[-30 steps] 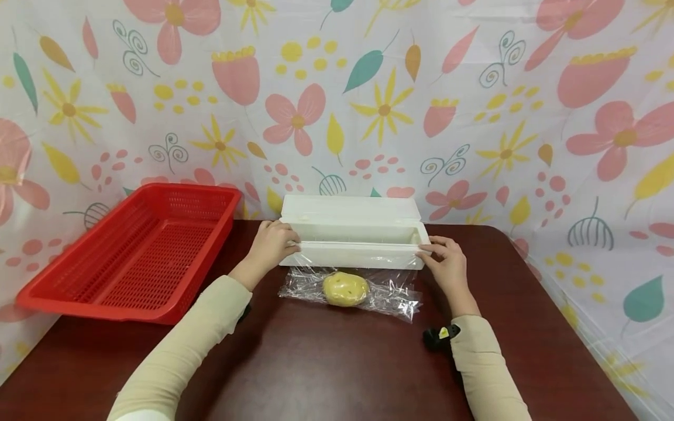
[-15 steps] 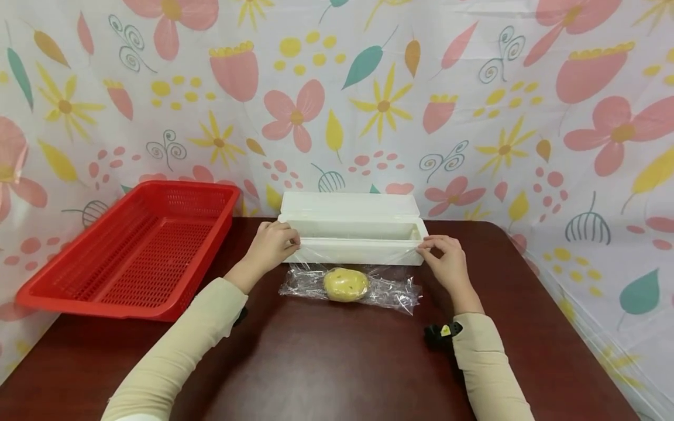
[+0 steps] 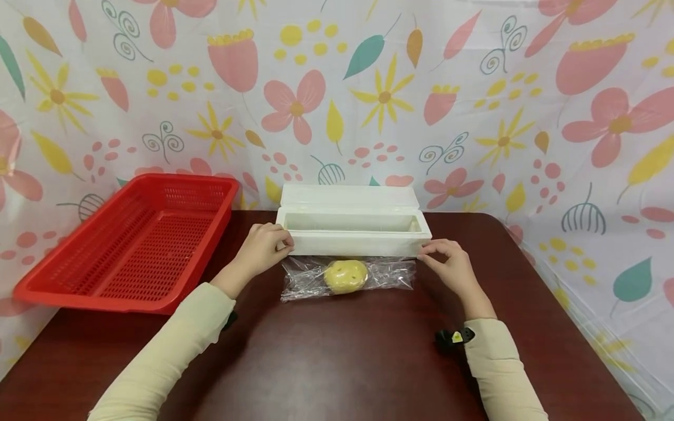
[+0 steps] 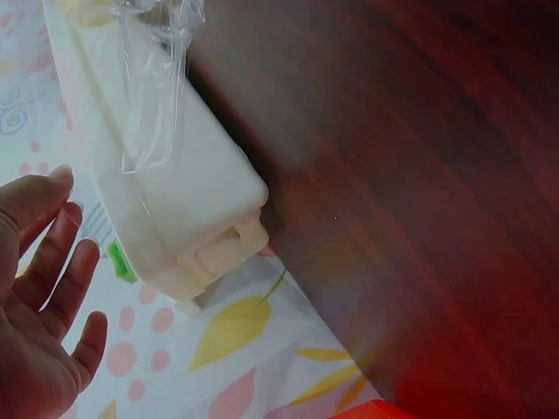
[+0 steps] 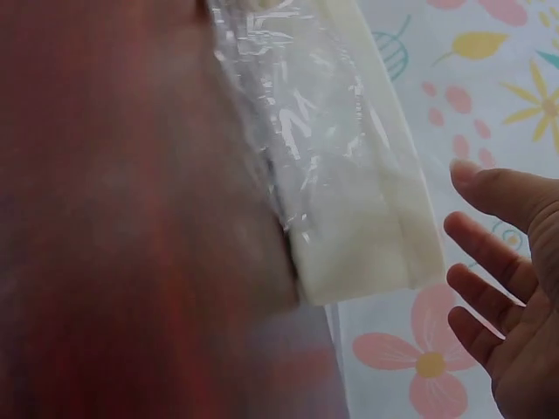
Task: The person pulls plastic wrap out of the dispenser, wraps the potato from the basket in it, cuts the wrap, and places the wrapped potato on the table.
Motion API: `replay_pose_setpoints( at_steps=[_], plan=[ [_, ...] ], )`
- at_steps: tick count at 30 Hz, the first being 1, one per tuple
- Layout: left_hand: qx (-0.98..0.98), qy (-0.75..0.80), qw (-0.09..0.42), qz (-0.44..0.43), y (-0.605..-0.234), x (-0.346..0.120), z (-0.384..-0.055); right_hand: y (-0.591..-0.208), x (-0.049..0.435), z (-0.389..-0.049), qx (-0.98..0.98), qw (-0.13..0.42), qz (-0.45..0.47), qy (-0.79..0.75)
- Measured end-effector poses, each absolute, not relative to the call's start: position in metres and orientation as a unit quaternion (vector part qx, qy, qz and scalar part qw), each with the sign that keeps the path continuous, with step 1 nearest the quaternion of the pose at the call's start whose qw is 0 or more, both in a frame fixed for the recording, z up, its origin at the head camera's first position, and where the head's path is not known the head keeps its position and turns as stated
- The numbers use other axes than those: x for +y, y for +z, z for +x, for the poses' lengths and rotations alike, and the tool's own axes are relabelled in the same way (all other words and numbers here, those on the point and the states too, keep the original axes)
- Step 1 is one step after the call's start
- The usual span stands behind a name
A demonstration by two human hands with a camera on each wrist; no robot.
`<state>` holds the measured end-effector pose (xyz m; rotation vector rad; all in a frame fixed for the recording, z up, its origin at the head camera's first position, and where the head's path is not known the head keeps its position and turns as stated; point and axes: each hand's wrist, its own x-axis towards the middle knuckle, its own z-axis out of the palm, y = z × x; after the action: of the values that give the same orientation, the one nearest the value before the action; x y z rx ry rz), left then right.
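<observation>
A yellow, potato-like item (image 3: 345, 276) lies on clear plastic film (image 3: 387, 273) in front of a long white box (image 3: 363, 243), whose lid (image 3: 350, 197) is raised. My left hand (image 3: 260, 248) is by the box's front left corner. In the left wrist view its fingers are loosely bent and apart, with nothing between them. At the front right corner is my right hand (image 3: 450, 262), thumb and fingers slightly spread in the right wrist view, holding nothing visible. Film (image 5: 306, 113) hangs against the box's front face there. Whether either hand touches the box is unclear.
A red perforated plastic basket (image 3: 131, 245) stands to the left on the dark wooden table (image 3: 337, 351). Behind the table hangs a flower-printed sheet (image 3: 337, 105), close to the raised lid.
The film stretched between my hands and the box front no longer shows taut. My left hand has shifted slightly left and the right slightly right. The view has tilted down a little.
</observation>
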<state>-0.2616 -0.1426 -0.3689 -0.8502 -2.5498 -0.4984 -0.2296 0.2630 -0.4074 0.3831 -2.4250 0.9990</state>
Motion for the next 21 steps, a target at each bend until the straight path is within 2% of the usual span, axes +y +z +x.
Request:
replay_pose_setpoints(
  at_steps=[17,21],
  plan=[
    [-0.891,-0.162,0.223,-0.362,-0.379,-0.144,-0.228,-0.420,0.264,-0.218,-0.887,0.261,0.166,0.342],
    [-0.890,-0.129,0.229,-0.372,-0.382,-0.145,-0.224,-0.421,0.266,-0.217,-0.895,0.244,0.170,0.332]
  ],
)
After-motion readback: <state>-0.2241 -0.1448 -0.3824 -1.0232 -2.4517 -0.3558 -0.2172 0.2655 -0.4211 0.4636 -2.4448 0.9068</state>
